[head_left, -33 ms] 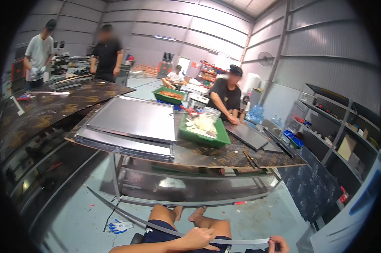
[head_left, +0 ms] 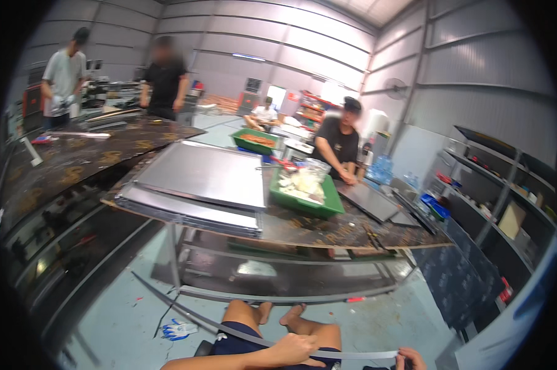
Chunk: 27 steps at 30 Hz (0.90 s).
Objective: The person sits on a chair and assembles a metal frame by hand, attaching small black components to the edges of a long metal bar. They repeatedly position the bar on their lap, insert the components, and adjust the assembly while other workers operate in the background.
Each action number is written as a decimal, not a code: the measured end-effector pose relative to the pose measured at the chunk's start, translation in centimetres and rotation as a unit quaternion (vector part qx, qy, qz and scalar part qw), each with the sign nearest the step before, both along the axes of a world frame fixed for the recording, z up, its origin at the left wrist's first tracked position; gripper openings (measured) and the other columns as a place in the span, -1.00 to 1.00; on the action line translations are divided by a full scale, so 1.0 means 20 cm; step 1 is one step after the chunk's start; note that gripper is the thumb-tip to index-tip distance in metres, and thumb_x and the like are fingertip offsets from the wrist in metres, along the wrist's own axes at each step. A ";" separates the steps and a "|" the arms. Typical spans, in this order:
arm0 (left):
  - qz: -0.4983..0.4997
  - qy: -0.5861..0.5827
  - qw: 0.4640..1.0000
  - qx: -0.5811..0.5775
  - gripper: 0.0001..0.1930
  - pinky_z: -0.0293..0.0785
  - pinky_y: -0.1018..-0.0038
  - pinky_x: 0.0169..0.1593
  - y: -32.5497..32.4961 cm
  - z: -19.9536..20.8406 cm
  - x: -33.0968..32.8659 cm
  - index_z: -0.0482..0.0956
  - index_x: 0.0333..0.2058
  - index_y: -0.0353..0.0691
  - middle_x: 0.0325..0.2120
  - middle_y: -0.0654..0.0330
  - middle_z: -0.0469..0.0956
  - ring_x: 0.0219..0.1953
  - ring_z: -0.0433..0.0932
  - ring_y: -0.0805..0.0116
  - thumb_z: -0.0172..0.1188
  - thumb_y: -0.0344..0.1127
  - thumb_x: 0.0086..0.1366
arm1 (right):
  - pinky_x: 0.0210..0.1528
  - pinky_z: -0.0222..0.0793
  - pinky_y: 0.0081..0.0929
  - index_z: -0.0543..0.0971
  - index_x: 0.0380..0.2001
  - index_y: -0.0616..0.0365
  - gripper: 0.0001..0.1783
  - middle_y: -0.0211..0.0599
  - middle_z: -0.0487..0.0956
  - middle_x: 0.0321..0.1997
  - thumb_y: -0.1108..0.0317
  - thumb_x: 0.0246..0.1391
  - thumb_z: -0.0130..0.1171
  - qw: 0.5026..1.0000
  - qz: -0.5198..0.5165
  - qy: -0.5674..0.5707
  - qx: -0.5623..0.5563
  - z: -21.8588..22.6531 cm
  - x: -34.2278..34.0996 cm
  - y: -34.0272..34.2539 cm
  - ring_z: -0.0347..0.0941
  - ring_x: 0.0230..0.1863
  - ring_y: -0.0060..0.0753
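A long, thin grey strip (head_left: 244, 337) crosses my lap in a bent line, one end reaching over the floor at the left. My left hand (head_left: 295, 350) is closed around it near the middle of my lap. At the strip's right end, my right hand (head_left: 410, 359) pinches it between thumb and fingers. Whether the strip is plastic or metal I cannot tell. Most of my right hand is cut off by the lower edge of the view.
Before me stands a worktable with silver panels (head_left: 198, 174), a green tray (head_left: 315, 206) of pale pieces and bags, and pliers (head_left: 372, 235). A blue-white glove (head_left: 178, 330) lies on the floor. One person (head_left: 337, 142) works across the table; others are farther back. Shelving (head_left: 497, 179) stands right.
The whole scene sits slightly farther right and lower in the view. Both hands keep the same hold on the strip.
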<state>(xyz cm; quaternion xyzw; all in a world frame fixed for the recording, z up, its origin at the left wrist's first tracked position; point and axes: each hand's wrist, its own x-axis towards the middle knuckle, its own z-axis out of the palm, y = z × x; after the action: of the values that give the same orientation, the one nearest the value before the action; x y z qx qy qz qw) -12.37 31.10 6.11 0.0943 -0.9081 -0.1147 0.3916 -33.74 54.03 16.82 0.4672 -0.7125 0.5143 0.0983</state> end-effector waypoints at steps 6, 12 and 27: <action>0.036 0.010 0.999 -0.022 -0.59 0.47 0.19 -0.46 -0.08 -0.19 -0.10 0.52 -0.66 -0.20 -0.57 0.11 0.47 -0.52 0.58 0.12 0.28 0.03 0.11 | -0.27 0.49 -0.48 0.68 -0.13 0.29 -0.77 -0.17 0.69 -0.29 0.55 0.10 0.33 0.996 -0.015 0.084 0.008 0.00 -0.03 0.01 0.55 -0.35 -0.39; -0.002 0.018 1.000 -0.014 -0.52 0.45 0.13 -0.48 -0.13 -0.13 -0.10 0.56 -0.60 -0.24 -0.61 0.05 0.50 -0.56 0.56 0.00 0.37 0.13 0.04 | -0.23 0.56 -0.33 0.68 -0.19 0.26 -0.84 0.01 0.69 -0.27 0.52 0.13 0.29 0.962 -0.005 0.265 0.062 0.15 0.02 -0.02 0.64 -0.32 -0.05; -0.082 -0.016 0.992 0.098 -0.60 0.47 0.08 -0.46 -0.17 0.06 -0.09 0.63 -0.25 0.00 -0.60 0.02 0.56 -0.54 0.59 -0.06 0.40 0.11 0.07 | -0.37 0.48 -0.05 0.59 -0.25 0.21 -0.83 0.13 0.60 -0.38 0.32 0.24 0.19 0.929 -0.070 0.339 0.129 0.13 -0.10 -0.16 0.56 -0.40 0.25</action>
<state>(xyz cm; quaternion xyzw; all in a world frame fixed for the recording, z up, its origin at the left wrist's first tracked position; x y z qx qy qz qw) -14.26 27.71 7.24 0.0597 -0.9034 -0.2331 0.3549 -35.78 50.88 19.38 0.5708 -0.7281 0.2210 0.3085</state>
